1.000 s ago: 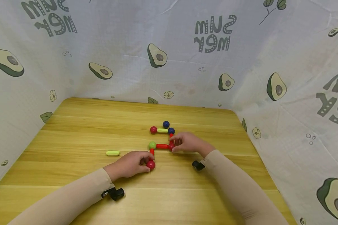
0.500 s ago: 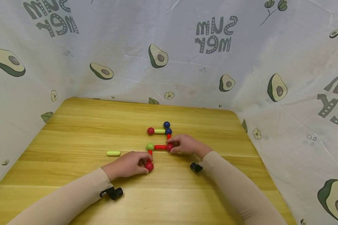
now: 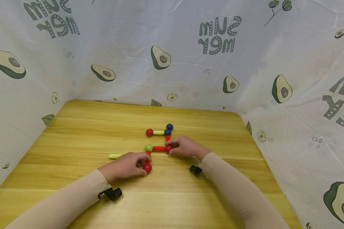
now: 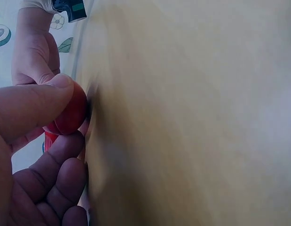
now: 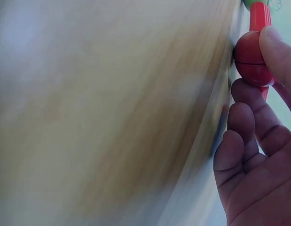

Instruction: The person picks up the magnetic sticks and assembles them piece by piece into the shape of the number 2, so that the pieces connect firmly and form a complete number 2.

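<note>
A zigzag chain of balls and rods lies on the table. My left hand (image 3: 129, 165) pinches the red ball (image 3: 147, 168) at its near end, thumb on one side in the left wrist view. From there a short red rod leads to a green ball (image 3: 148, 148), and another red rod (image 3: 159, 149) runs to a second red ball (image 5: 251, 59). My right hand (image 3: 186, 148) grips that ball between thumb and fingers. Beyond it a red rod (image 3: 168, 138), partly covered by fingers, meets a blue ball (image 3: 167, 132). A yellow-green rod (image 3: 159, 132) joins this to a far red ball (image 3: 149, 132).
Another blue ball (image 3: 169, 127) sits just behind the chain's blue ball, close to or touching it. A loose yellow-green rod (image 3: 115, 156) lies left of the chain, partly behind my left hand. Printed cloth (image 3: 132, 86) hangs around the wooden table (image 3: 172, 203).
Both hands have shifted left with the whole chain between them. The separate blue ball has stayed in place, and my left hand now covers one end of the loose rod.
</note>
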Action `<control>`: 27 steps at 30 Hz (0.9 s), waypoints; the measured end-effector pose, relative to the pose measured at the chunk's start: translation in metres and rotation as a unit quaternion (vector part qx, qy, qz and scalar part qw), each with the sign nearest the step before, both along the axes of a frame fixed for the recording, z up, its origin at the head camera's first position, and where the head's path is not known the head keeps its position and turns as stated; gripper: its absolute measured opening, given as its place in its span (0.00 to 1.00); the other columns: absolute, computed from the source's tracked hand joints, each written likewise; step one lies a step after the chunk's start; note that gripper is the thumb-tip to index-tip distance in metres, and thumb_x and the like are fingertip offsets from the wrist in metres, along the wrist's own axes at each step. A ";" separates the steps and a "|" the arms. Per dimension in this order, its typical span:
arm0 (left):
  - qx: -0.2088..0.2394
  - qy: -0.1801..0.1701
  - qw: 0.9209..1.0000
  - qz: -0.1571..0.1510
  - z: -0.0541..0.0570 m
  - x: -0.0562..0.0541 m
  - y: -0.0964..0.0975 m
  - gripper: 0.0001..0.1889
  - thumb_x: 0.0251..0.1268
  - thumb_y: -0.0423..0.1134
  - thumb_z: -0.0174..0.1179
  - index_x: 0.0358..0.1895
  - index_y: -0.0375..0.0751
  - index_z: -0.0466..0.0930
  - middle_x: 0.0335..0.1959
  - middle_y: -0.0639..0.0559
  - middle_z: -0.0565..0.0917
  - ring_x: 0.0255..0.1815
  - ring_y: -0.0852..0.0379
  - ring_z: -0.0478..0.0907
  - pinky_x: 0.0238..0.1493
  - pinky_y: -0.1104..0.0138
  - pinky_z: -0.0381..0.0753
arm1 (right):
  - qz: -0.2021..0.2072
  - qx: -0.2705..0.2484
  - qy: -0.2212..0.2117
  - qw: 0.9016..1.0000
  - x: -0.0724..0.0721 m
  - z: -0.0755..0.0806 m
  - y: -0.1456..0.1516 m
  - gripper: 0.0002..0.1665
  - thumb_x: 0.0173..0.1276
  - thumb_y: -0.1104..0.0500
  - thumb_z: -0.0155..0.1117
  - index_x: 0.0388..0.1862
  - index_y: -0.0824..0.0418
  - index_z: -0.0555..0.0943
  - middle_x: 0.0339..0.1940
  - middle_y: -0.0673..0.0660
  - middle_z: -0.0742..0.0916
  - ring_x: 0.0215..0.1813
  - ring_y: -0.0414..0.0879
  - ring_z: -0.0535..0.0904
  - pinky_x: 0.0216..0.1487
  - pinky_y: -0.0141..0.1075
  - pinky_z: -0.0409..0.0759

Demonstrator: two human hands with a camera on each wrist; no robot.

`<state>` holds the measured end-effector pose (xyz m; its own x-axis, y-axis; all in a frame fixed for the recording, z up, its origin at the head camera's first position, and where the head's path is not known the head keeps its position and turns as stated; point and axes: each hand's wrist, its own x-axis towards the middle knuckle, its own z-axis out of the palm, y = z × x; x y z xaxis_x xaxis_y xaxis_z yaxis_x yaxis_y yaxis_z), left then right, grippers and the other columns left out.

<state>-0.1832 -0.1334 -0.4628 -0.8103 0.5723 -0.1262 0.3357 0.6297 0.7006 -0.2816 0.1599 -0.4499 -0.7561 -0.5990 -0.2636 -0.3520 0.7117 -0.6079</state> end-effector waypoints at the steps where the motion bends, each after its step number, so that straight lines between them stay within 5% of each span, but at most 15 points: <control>1: 0.000 -0.001 1.000 -0.001 0.001 0.000 -0.001 0.21 0.65 0.45 0.75 0.59 0.53 0.81 0.41 0.60 0.84 0.41 0.62 0.79 0.47 0.64 0.81 | -0.002 0.000 -0.001 1.000 -0.001 0.000 -0.001 0.23 0.73 0.55 0.73 0.66 0.49 0.85 0.63 0.52 0.88 0.59 0.45 0.81 0.67 0.46 0.80; 27: -0.021 -0.012 0.999 0.024 0.005 -0.010 -0.010 0.24 0.66 0.43 0.74 0.64 0.53 0.81 0.44 0.59 0.86 0.46 0.59 0.81 0.55 0.57 0.82 | -0.032 0.001 -0.004 0.999 -0.012 -0.009 -0.013 0.24 0.74 0.50 0.72 0.68 0.44 0.84 0.67 0.50 0.85 0.59 0.47 0.79 0.71 0.49 0.76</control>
